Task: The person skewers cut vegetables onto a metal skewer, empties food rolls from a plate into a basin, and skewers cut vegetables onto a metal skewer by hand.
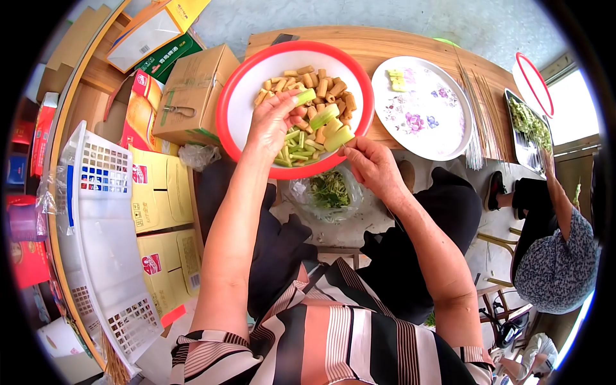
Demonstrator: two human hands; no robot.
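Note:
A white basin with a red rim [226, 83] holds brown tubular chunks [321, 83] and cut green stalks [298, 146]. Over it, my left hand [273, 122] pinches a pale green stalk piece [305, 97] between thumb and fingertips. At the basin's right edge, my right hand [372, 163] is closed at the end of a short row of green stalk pieces [339, 138]. They look threaded on a thin skewer, mostly hidden by the pieces and my fingers.
A floral plate [420, 131] carries several yellow-green pieces [397, 80]. Thin skewers [475, 119] lie beside it on the wooden table [378, 48]. Below hangs a plastic bag of greens [330, 192]. Cartons [192, 96] stand left; another person [555, 263] reaches toward a tray [527, 125].

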